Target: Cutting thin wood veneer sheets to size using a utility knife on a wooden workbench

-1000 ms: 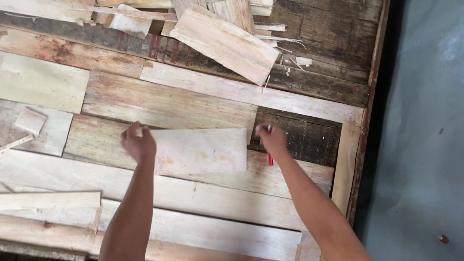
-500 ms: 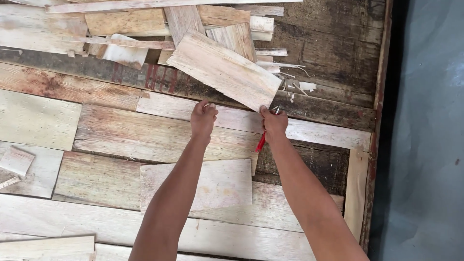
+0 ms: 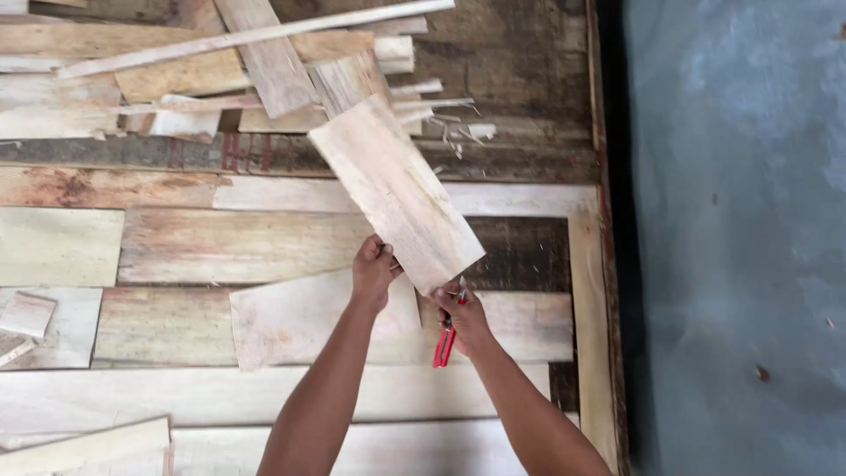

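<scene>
- Pale wood everywhere — a person leans over a platform of flat boards [image 3: 264,397], both bare arms stretched forward.
- The left hand [image 3: 374,269] is closed on the near end of a pale plank [image 3: 394,189], fingers curled over its left edge, thumb towards the face.
- The right hand [image 3: 464,313] grips the same plank at its near right corner, and its fingers also wrap a red-handled tool [image 3: 444,342] whose handles hang down past the palm; I cannot make out the tool's head.
- The plank is short, wide and light-coloured with fine grain. It sits tilted, its near end in the two hands and its far end angled up and to the left, reaching the scrap heap.
- Beneath the hands lies a loose sheet of thin wood [image 3: 308,322], flat on the boards, its left edge cut at a slant.
- Farther off, a pile of offcuts [image 3: 256,70] — strips, slats and splinters — is heaped across the top left, one long thin strip lying diagonally over it.
- A small square scrap [image 3: 26,315] rests at the far left.
- Darker weathered boards [image 3: 520,115] show to the upper right, and a grey-blue floor [image 3: 740,238] runs along the platform's right edge.
</scene>
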